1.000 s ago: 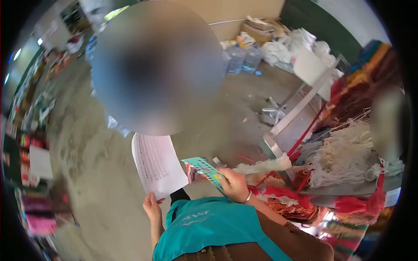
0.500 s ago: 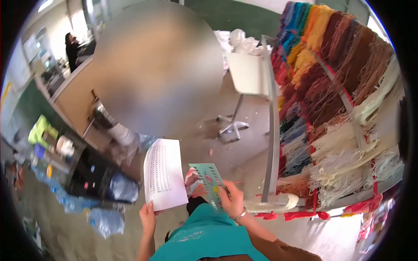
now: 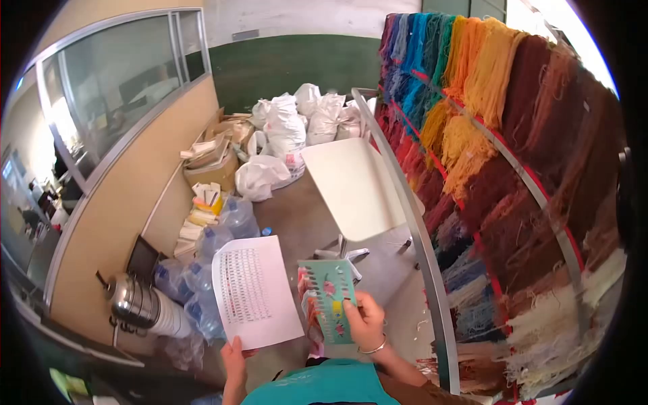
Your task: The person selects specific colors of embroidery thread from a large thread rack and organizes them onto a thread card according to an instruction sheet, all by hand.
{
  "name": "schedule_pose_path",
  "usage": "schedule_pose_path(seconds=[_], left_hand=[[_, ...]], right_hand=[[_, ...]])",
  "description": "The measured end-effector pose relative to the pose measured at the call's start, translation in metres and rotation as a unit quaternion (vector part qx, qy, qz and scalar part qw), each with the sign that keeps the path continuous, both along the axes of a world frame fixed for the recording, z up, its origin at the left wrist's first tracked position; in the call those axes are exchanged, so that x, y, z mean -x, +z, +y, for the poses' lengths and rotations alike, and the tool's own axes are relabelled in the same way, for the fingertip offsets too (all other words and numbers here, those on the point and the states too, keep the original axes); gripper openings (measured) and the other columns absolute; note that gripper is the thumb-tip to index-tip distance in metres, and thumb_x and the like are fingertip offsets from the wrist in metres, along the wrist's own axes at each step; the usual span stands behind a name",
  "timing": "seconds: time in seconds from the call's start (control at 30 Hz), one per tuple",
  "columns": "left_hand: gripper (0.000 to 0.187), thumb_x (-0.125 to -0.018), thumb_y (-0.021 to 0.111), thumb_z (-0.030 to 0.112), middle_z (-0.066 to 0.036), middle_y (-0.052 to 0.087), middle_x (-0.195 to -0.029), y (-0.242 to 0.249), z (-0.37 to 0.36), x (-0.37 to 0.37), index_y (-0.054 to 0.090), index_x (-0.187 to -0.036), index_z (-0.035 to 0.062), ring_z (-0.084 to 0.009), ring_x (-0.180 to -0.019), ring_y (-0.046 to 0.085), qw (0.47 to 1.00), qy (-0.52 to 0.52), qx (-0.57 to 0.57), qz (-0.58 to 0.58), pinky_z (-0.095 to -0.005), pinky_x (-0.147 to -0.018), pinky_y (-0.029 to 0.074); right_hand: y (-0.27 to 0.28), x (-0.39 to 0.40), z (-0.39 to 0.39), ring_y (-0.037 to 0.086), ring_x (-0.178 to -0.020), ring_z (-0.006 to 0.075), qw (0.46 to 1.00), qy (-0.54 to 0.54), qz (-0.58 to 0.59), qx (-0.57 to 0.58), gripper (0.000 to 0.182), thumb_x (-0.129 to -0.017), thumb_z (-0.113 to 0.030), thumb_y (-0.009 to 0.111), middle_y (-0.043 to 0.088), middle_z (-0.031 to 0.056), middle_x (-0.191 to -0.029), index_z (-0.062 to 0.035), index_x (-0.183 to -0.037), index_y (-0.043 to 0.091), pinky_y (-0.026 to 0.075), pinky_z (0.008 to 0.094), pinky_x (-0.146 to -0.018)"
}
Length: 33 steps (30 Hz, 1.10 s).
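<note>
My left hand (image 3: 236, 361) pinches the lower edge of a white printed sheet (image 3: 256, 293) covered with rows of small characters. To its right, my right hand (image 3: 366, 322) grips a green card (image 3: 331, 297) with holes along its sides, flower pictures and a small yellow patch. Reddish threads (image 3: 310, 307) hang at the card's left edge. Sheet and card are held side by side, a little apart, in front of my teal garment.
Rack (image 3: 432, 297) of coloured yarn hanks on the right. Ahead are a white table (image 3: 354, 189) on a wheeled base and white sacks (image 3: 283, 128). Large plastic bottles (image 3: 202, 283) and a metal urn (image 3: 131, 300) stand left, beside a glazed partition (image 3: 121, 169).
The view has swung, bringing the sacks, bottles and partition into sight. The blurred round area and the distant person are gone. Both hands keep hold of the sheet and card.
</note>
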<state>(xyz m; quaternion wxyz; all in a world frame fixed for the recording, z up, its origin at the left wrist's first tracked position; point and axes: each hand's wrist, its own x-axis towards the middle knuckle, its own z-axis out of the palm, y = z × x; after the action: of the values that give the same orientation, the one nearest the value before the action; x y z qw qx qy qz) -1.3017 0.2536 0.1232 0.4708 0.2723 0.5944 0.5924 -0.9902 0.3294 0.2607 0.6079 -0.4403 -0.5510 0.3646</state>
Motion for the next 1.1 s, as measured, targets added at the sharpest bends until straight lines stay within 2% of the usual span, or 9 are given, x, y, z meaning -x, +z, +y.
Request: schedule_pose_path(seconds=[0.13,0.17,0.27,0.33,0.53,0.67,0.8,0.93,1.1], left_hand=[[0.032,-0.102,0.049,0.025,-0.013,0.070,-0.085,0.006,0.086,0.021,0.058,-0.111,-0.0038,-0.0210,-0.061,0.068,0.999,0.036,0.010,-0.007,-0.0298,-0.053,0.055],[0.036,-0.101,0.052,0.031,-0.013,0.070,-0.087,0.001,0.104,0.028,0.056,-0.116,-0.0016,-0.0215,-0.062,0.068,0.999,0.032,0.022,-0.012,-0.0292,-0.051,0.054],[0.036,-0.101,0.053,0.031,-0.013,0.070,-0.086,-0.008,0.160,0.034,0.055,-0.115,-0.0017,-0.0219,-0.060,0.067,0.996,0.040,0.012,-0.073,-0.0286,-0.051,0.054],[0.036,-0.101,0.052,0.031,-0.013,0.071,-0.088,-0.014,0.202,0.038,0.055,-0.116,-0.0016,-0.0220,-0.062,0.069,0.996,0.011,0.016,-0.092,-0.0286,-0.051,0.053],[0.038,-0.101,0.052,0.032,-0.014,0.071,-0.090,0.007,0.359,0.050,0.056,-0.117,-0.0024,-0.0226,-0.065,0.070,0.989,-0.095,0.022,-0.114,-0.0286,-0.053,0.054],[0.039,-0.099,0.056,0.032,-0.014,0.070,-0.089,0.015,0.470,0.066,0.055,-0.117,-0.0019,-0.0231,-0.066,0.068,0.978,-0.175,0.023,-0.111,-0.0320,-0.055,0.056],[0.038,-0.100,0.053,0.031,-0.014,0.070,-0.091,0.037,0.569,0.071,0.057,-0.117,-0.0028,-0.0231,-0.069,0.068,0.957,-0.267,0.036,-0.106,-0.0329,-0.058,0.057],[0.036,-0.102,0.051,0.029,-0.015,0.071,-0.093,0.040,0.648,0.052,0.058,-0.116,-0.0035,-0.0230,-0.070,0.068,0.920,-0.369,0.046,-0.123,-0.0332,-0.062,0.057],[0.035,-0.102,0.050,0.028,-0.015,0.071,-0.093,0.042,0.726,-0.001,0.059,-0.114,-0.0037,-0.0222,-0.071,0.069,0.880,-0.452,0.068,-0.127,-0.0326,-0.063,0.057]], right_hand=[[0.041,0.001,0.088,0.059,-0.083,0.0062,0.993,0.011,0.119,-0.008,0.020,-0.094,-0.001,0.059,0.067,0.0030,-0.097,0.0022,-0.114,0.060,0.048,0.0232,-0.077],[0.055,0.001,0.109,0.059,-0.085,0.0066,0.986,0.017,0.161,-0.030,0.021,-0.094,0.000,0.058,0.067,0.0032,-0.098,0.0020,-0.115,0.059,0.048,0.0237,-0.078],[0.099,-0.009,0.172,0.057,-0.085,0.0062,0.984,-0.026,0.152,-0.084,0.016,-0.091,-0.004,0.063,0.063,0.0000,-0.096,-0.0018,-0.106,0.058,0.046,0.0216,-0.077],[0.134,-0.017,0.219,0.056,-0.087,0.0049,0.969,-0.078,0.169,-0.162,0.018,-0.092,0.000,0.060,0.062,-0.0016,-0.097,-0.0028,-0.110,0.059,0.046,0.0217,-0.078],[0.243,-0.046,0.332,0.062,-0.097,0.0138,0.887,-0.190,0.179,-0.381,0.020,-0.096,-0.007,0.056,0.065,0.0056,-0.107,-0.0011,-0.115,0.057,0.050,0.0292,-0.088],[0.263,-0.064,0.387,0.063,-0.099,0.0145,0.845,-0.250,0.143,-0.450,0.021,-0.098,-0.008,0.055,0.065,0.0064,-0.109,-0.0014,-0.118,0.057,0.051,0.0311,-0.087],[0.244,-0.061,0.441,0.060,-0.094,0.0107,0.818,-0.395,0.067,-0.412,0.020,-0.098,-0.008,0.055,0.064,0.0042,-0.108,-0.0020,-0.117,0.058,0.048,0.0269,-0.083],[0.158,-0.057,0.466,0.052,-0.084,0.0048,0.829,-0.492,-0.072,-0.257,0.018,-0.096,-0.003,0.056,0.058,-0.0011,-0.100,-0.0020,-0.113,0.060,0.042,0.0201,-0.074],[0.041,-0.040,0.479,0.047,-0.073,0.0042,0.857,-0.499,-0.120,-0.047,0.011,-0.095,-0.008,0.059,0.055,-0.0037,-0.083,-0.0027,-0.105,0.060,0.038,0.0203,-0.064]])
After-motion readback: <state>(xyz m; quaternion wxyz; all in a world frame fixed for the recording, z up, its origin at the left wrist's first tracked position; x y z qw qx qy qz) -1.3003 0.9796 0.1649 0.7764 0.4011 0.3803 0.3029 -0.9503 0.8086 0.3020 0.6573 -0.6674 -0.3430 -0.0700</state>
